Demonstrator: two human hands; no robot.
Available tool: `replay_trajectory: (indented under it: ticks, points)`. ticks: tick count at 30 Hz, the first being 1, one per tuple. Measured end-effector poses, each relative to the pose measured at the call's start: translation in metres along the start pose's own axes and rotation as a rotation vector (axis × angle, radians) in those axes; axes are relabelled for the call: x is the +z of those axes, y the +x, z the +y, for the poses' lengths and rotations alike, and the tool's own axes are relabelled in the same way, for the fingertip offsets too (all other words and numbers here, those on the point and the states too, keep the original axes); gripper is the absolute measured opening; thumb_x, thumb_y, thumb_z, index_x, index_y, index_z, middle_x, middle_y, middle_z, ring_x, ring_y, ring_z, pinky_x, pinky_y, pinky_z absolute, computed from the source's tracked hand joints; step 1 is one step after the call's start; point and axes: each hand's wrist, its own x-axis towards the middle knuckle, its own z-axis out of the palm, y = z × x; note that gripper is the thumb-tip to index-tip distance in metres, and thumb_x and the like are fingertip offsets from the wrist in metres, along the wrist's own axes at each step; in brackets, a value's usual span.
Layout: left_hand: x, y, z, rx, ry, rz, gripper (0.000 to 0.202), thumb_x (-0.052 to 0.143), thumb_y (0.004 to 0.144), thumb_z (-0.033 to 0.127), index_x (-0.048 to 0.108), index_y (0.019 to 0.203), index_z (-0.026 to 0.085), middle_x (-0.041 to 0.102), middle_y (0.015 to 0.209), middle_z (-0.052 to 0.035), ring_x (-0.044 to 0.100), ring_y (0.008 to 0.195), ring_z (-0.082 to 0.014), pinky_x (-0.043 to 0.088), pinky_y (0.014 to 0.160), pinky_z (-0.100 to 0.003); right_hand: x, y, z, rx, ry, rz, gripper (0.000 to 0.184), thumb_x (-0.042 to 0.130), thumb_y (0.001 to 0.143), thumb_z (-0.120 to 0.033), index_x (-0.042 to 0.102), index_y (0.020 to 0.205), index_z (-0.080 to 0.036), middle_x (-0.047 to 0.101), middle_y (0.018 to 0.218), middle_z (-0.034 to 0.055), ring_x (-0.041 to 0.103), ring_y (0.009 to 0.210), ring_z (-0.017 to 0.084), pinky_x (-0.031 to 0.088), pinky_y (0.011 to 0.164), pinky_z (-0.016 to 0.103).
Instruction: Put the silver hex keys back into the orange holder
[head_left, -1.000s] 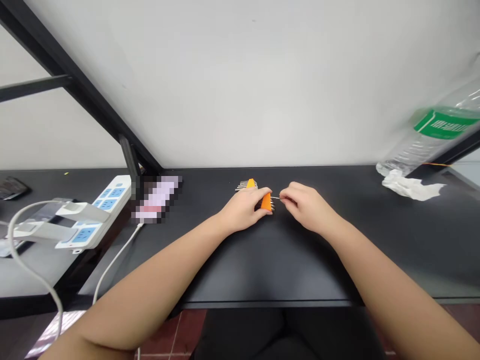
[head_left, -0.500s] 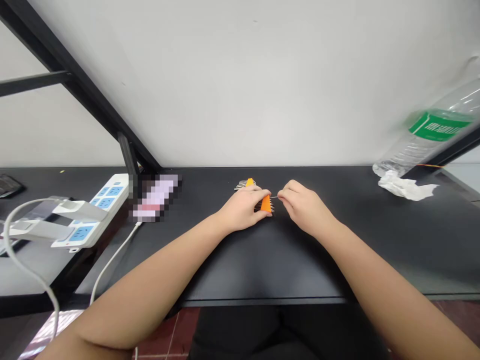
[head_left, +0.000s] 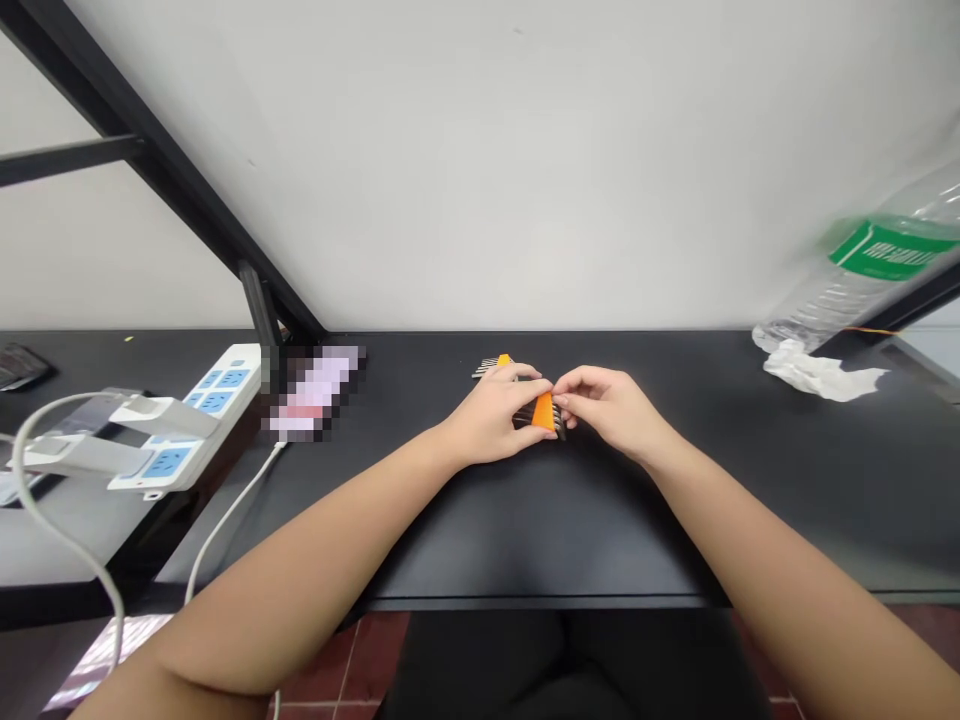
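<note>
My left hand [head_left: 491,415] is closed round an orange hex key holder [head_left: 544,412], with its thumb at the near edge and its fingers over the top. Several dark metal hex keys [head_left: 557,418] poke out of the holder's right side. Another orange piece [head_left: 504,358] with silver key ends [head_left: 486,368] shows beyond the hand; whether both orange parts are joined is hidden. My right hand [head_left: 600,405] pinches at the holder's right side, its thumb and forefinger together on a thin hex key that is mostly covered by the fingertips.
On the black desk [head_left: 540,540], a white power strip [head_left: 199,420] with plugged chargers and a blurred-out phone [head_left: 315,395] on a white cable [head_left: 232,515] lie to the left. Crumpled tissue [head_left: 821,373] and a green-labelled bottle [head_left: 885,250] are at right. A pale wall [head_left: 525,180] rises behind.
My right hand has moved left, up against the orange holder. The thin key's shaft, visible between hand and holder before, is now mostly out of sight. My left hand keeps its grip.
</note>
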Motion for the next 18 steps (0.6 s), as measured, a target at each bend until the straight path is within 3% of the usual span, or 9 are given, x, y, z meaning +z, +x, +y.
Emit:
replay_trajectory:
  ticks: [4, 7, 9, 11, 14, 18]
  points:
    - [-0.001, 0.000, -0.001, 0.052, -0.064, 0.021, 0.046, 0.074, 0.087, 0.046, 0.064, 0.125, 0.021, 0.065, 0.124, -0.0113, 0.059, 0.121, -0.0262, 0.046, 0.107, -0.043, 0.000, 0.003, 0.005, 0.091, 0.254, -0.024, 0.033, 0.084, 0.077, -0.039, 0.064, 0.091, -0.017, 0.064, 0.077, 0.0009, 0.055, 0.062, 0.010, 0.047, 0.059, 0.024]
    - [-0.001, 0.000, 0.000, 0.042, -0.106, -0.005, 0.049, 0.072, 0.089, 0.045, 0.058, 0.130, 0.022, 0.067, 0.123, -0.0098, 0.063, 0.117, -0.0250, 0.049, 0.104, -0.042, -0.004, 0.004, 0.003, 0.141, 0.219, -0.078, 0.039, 0.084, 0.077, -0.047, 0.061, 0.088, -0.017, 0.057, 0.067, -0.0021, 0.049, 0.057, 0.009, 0.039, 0.053, 0.022]
    - [0.000, -0.001, 0.000, -0.028, -0.135, -0.024, 0.058, 0.073, 0.088, 0.045, 0.051, 0.137, 0.022, 0.065, 0.130, -0.0102, 0.064, 0.119, -0.0253, 0.049, 0.106, -0.043, -0.010, 0.005, 0.002, 0.138, 0.057, -0.089, 0.038, 0.076, 0.084, -0.053, 0.063, 0.088, -0.017, 0.054, 0.065, -0.0020, 0.048, 0.057, 0.010, 0.038, 0.053, 0.023]
    - [0.000, -0.001, 0.000, -0.128, -0.183, -0.041, 0.066, 0.076, 0.085, 0.046, 0.047, 0.139, 0.022, 0.063, 0.136, -0.0102, 0.064, 0.123, -0.0254, 0.049, 0.108, -0.042, -0.018, 0.007, 0.005, 0.067, -0.231, -0.003, 0.033, 0.068, 0.091, -0.051, 0.067, 0.088, -0.017, 0.058, 0.069, 0.0006, 0.052, 0.062, 0.012, 0.042, 0.058, 0.026]
    - [0.000, 0.001, -0.001, -0.221, -0.218, -0.056, 0.056, 0.078, 0.081, 0.046, 0.054, 0.126, 0.022, 0.067, 0.128, -0.0067, 0.066, 0.119, -0.0244, 0.053, 0.103, -0.039, -0.032, 0.013, 0.016, -0.130, -0.720, 0.165, 0.017, 0.064, 0.093, -0.033, 0.074, 0.098, -0.019, 0.066, 0.095, 0.0062, 0.061, 0.081, 0.017, 0.050, 0.076, 0.033]
    - [-0.002, 0.005, -0.003, -0.231, -0.119, -0.032, 0.045, 0.077, 0.080, 0.041, 0.060, 0.118, 0.022, 0.071, 0.117, -0.0041, 0.066, 0.112, -0.0238, 0.056, 0.096, -0.039, -0.043, 0.022, 0.033, -0.188, -1.033, 0.141, 0.025, 0.061, 0.095, -0.022, 0.073, 0.117, -0.023, 0.063, 0.116, 0.0096, 0.060, 0.104, 0.023, 0.051, 0.088, 0.037]
